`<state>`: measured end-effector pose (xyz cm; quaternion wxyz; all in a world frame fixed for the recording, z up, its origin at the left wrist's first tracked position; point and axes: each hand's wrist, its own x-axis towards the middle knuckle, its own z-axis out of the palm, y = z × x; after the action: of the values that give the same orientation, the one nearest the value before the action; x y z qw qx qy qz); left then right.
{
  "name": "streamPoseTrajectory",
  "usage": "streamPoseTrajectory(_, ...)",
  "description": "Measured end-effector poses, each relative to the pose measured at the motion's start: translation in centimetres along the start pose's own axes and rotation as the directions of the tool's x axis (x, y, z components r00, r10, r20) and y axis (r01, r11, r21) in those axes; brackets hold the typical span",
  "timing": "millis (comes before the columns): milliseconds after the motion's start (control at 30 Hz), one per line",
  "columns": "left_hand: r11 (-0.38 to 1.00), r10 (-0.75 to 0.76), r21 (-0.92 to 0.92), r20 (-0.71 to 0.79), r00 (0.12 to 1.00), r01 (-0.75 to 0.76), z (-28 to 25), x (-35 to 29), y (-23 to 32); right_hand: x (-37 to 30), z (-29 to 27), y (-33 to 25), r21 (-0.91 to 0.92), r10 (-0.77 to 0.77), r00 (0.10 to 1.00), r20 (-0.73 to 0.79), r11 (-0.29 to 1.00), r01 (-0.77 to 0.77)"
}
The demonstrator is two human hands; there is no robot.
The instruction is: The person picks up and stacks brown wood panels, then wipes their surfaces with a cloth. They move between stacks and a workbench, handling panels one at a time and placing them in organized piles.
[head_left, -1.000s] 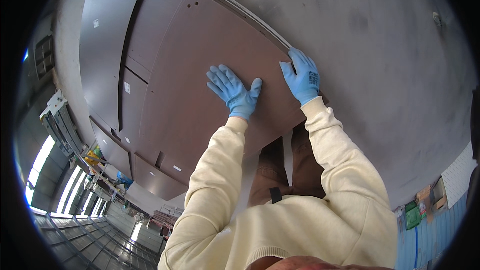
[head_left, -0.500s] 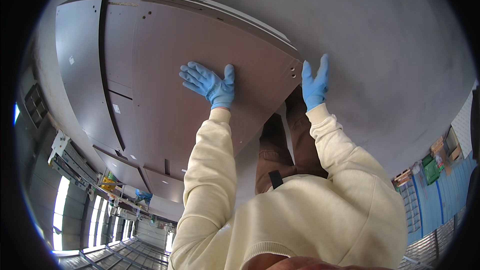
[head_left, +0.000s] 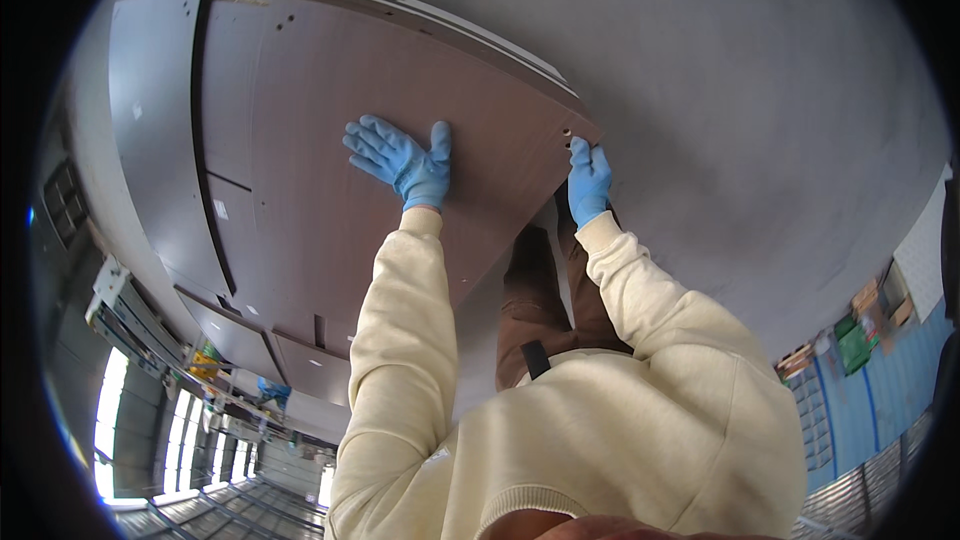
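Observation:
A large brown board (head_left: 330, 90) with drilled holes near its corners lies on top of a stack of panels. My left hand (head_left: 408, 162), in a blue glove, rests flat on its upper face with the fingers stretched and the thumb apart. At the board's right corner, beside two round holes, my right hand (head_left: 590, 185), gloved alike, is closed over the edge. Its thumb side shows on top; what the other fingers do under the edge is partly hidden.
More brown panels (head_left: 155, 110) with small white labels lie to the left. Grey floor (head_left: 740, 140) stretches away on the right. A green bin (head_left: 854, 348) and cartons stand far right. At the lower left is a metal-framed machine (head_left: 135, 310).
My right hand has moved left from beside the board's corner onto its edge, and its fingers have closed. My left hand stays flat on the board. The whole view has shifted slightly.

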<state>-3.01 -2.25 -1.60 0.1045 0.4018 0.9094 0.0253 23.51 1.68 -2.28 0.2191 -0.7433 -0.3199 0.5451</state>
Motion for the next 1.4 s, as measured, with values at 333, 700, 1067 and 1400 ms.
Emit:
streamPoseTrajectory(333,0.896,-0.399,-0.305,-0.239,0.885,0.322,-3.7,-6.2,-4.0,-0.8,-0.2,-5.6,-0.682,-0.698,0.689,0.197,0.407,0.607)
streamPoseTrajectory(700,-0.731,-0.435,-0.394,0.898,-0.065,-0.556,5.3,-38.0,-14.8,-21.6,16.6,1.6,0.493,-0.157,-0.579,0.8,-0.377,0.784)
streamPoseTrajectory(1067,-0.915,-0.276,-0.248,0.96,0.043,-0.318,4.3,-40.5,-16.8,-29.2,20.6,15.6,0.54,0.024,-0.631,0.776,-0.542,0.644)
streamPoseTrajectory(1400,-0.773,-0.634,-0.604,0.722,-0.277,0.197,5.3,-39.2,-14.6,-28.8,20.0,16.8,0.549,0.083,-0.643,0.761,-0.61,0.571)
